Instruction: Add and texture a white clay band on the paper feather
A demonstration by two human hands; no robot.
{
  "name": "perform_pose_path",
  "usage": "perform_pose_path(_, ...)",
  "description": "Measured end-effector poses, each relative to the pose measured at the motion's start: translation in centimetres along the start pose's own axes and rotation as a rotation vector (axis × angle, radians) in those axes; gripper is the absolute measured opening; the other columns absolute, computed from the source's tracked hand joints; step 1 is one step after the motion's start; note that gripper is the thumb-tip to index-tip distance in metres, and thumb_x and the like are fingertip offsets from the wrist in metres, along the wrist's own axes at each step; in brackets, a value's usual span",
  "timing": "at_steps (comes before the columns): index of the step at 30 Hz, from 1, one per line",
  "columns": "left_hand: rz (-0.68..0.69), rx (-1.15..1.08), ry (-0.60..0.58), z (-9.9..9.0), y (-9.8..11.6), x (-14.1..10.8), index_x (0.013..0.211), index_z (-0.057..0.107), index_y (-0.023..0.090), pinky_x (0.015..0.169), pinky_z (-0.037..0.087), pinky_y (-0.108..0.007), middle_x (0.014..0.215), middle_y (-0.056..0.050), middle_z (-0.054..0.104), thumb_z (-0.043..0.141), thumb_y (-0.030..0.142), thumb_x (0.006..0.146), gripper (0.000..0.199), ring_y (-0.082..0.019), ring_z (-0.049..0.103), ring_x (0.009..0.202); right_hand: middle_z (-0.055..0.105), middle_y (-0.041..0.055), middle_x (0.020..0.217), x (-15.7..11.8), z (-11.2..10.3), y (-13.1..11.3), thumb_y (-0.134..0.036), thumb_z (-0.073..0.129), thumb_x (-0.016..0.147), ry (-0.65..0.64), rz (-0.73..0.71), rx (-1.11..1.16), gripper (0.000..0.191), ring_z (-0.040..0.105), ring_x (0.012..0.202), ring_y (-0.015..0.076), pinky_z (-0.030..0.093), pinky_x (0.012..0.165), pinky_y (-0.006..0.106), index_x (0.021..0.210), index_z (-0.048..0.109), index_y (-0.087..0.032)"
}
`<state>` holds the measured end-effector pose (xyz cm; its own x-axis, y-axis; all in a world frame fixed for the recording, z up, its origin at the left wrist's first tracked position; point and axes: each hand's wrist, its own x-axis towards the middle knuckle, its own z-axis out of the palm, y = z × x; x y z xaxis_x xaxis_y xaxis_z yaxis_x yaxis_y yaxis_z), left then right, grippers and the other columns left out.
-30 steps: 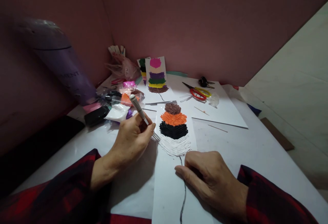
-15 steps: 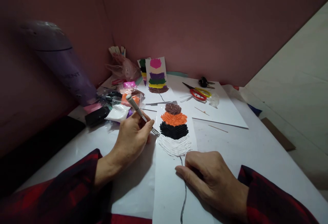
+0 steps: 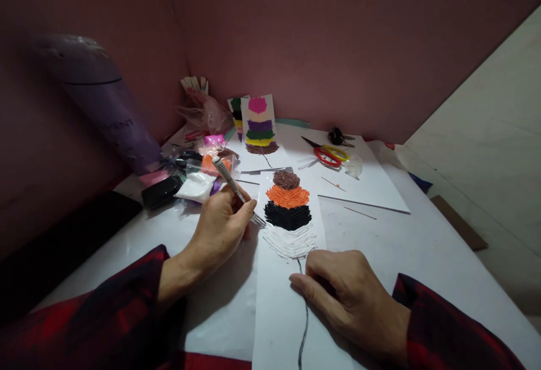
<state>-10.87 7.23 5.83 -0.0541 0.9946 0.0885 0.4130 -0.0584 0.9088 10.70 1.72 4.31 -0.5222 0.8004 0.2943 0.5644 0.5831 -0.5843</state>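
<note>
My left hand (image 3: 224, 220) grips a fork (image 3: 228, 177) with a striped handle. Its tines reach the left edge of the white band (image 3: 289, 241) of clay on a white sheet (image 3: 279, 308). Above that band sit a black band (image 3: 288, 215), an orange band (image 3: 287, 195) and a brown cap (image 3: 286, 180), all with grooved ridges. A dark drawn line (image 3: 305, 325) runs down from the shape. My right hand (image 3: 355, 296) rests on the sheet below the white band, its fingers curled in a loose fist and the thumb lying along the paper; no object shows in it.
Left of the sheet lie bags of coloured clay (image 3: 195, 186) and a black packet (image 3: 161, 192). A purple bottle (image 3: 105, 99) stands behind them. Finished striped cards (image 3: 258, 124) lean at the back. Scissors (image 3: 327, 154), keys (image 3: 338, 136) and toothpicks (image 3: 359, 212) lie to the right.
My left hand and the fork have shifted very slightly right and down along the white band's edge. My right hand stays in place.
</note>
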Motion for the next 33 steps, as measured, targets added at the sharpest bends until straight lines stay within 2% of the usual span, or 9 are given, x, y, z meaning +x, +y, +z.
perform_pose_path(5, 0.061, 0.063, 0.096, -0.16, 0.01, 0.00, 0.069, 0.055, 0.018, 0.042, 0.039, -0.021, 0.046, 0.003, 0.057, 0.058, 0.030, 0.082, 0.018, -0.011, 0.052, 0.041, 0.040, -0.0071, 0.053, 0.16, -0.10, 0.09, -0.021, 0.057, 0.091, -0.013, 0.004, -0.006, 0.034, 0.033, 0.046, 0.0072, 0.023, 0.047, 0.022, 0.061, 0.042, -0.019)
perform_pose_path(10, -0.004, 0.014, 0.022, -0.12, -0.08, -0.19, 0.071, 0.054, 0.019, 0.039, 0.039, -0.022, 0.043, 0.005, 0.055, 0.057, 0.029, 0.082, 0.016, -0.012, 0.052, 0.037, 0.040, -0.0072, 0.053, 0.22, -0.12, -0.04, -0.021, 0.057, 0.091, -0.008, -0.002, -0.012, 0.035, 0.033, 0.046, 0.0072, 0.023, 0.047, 0.022, 0.060, 0.041, -0.019)
perform_pose_path(16, 0.056, 0.069, 0.088, -0.21, 0.04, -0.15, 0.069, 0.054, 0.019, 0.038, 0.038, -0.020, 0.045, 0.004, 0.056, 0.058, 0.027, 0.082, 0.016, -0.010, 0.051, 0.038, 0.039, -0.0073, 0.052, 0.22, -0.13, -0.09, -0.022, 0.057, 0.091, -0.009, 0.004, -0.005, 0.034, 0.032, 0.046, 0.0073, 0.023, 0.047, 0.022, 0.060, 0.042, -0.019)
perform_pose_path(21, -0.006, 0.017, 0.012, -0.22, 0.26, -0.15, 0.071, 0.053, 0.019, 0.038, 0.039, -0.021, 0.043, 0.005, 0.055, 0.058, 0.028, 0.082, 0.015, -0.012, 0.052, 0.037, 0.040, -0.0067, 0.053, 0.25, -0.14, -0.07, -0.022, 0.056, 0.091, -0.021, 0.009, -0.010, 0.033, 0.033, 0.046, 0.0078, 0.024, 0.047, 0.023, 0.060, 0.043, -0.019)
perform_pose_path(26, 0.076, 0.076, 0.094, -0.31, 0.23, -0.14, 0.070, 0.054, 0.019, 0.040, 0.038, -0.021, 0.045, 0.004, 0.056, 0.058, 0.028, 0.082, 0.016, -0.011, 0.051, 0.039, 0.040, -0.0066, 0.053, 0.18, -0.13, -0.02, -0.022, 0.055, 0.091, -0.014, 0.008, -0.001, 0.034, 0.033, 0.046, 0.0079, 0.024, 0.047, 0.023, 0.060, 0.043, -0.019)
perform_pose_path(30, 0.033, 0.054, 0.021, -0.31, 0.13, -0.12, 0.071, 0.053, 0.019, 0.040, 0.039, -0.022, 0.044, 0.004, 0.055, 0.058, 0.028, 0.082, 0.015, -0.012, 0.052, 0.039, 0.040, -0.0068, 0.053, 0.14, -0.02, -0.05, -0.023, 0.056, 0.091, -0.014, 0.011, -0.006, 0.034, 0.033, 0.046, 0.0077, 0.024, 0.047, 0.023, 0.059, 0.042, -0.019)
perform_pose_path(33, 0.045, 0.068, 0.047, -0.35, 0.16, -0.13, 0.070, 0.053, 0.019, 0.041, 0.039, -0.022, 0.047, 0.003, 0.057, 0.059, 0.029, 0.082, 0.016, -0.012, 0.053, 0.041, 0.038, -0.0073, 0.052, 0.12, 0.00, -0.06, -0.022, 0.056, 0.091, -0.013, 0.011, -0.006, 0.034, 0.032, 0.046, 0.0074, 0.023, 0.046, 0.023, 0.060, 0.042, -0.019)
